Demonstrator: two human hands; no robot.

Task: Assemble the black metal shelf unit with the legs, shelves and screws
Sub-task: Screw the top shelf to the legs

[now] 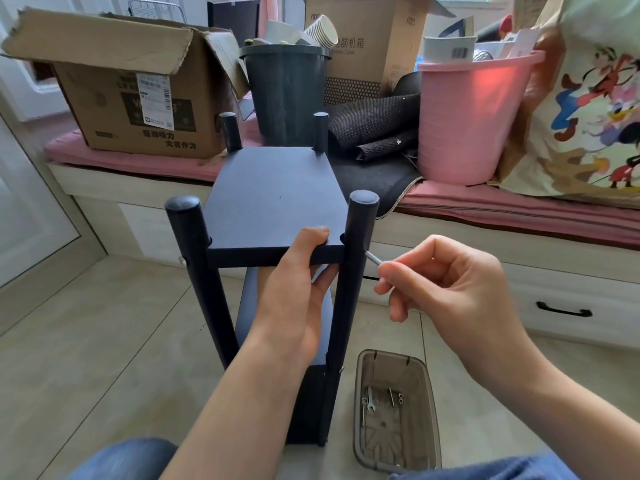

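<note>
four legs and both shelves are up; left hand (294, 289) grips the top shelf (273, 199) while right hand (446, 282) pinches a screw (373, 258) into the leg (349, 282), fastening unfinished.

Black metal shelf unit (277, 202), upright on floor.
Top shelf (273, 188) seated between four round legs; lower shelf (249, 299) beneath; silver screw (373, 258) protruding from the near right leg (353, 271).

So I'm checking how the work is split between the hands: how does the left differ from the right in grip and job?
The left hand wraps the front edge of the top shelf, thumb on top, steadying it; the right hand touches no shelf.
The left grips broadly, while the right pinches a thin silver tool whose tip meets the near right leg.
Both work at the same front corner.
</note>
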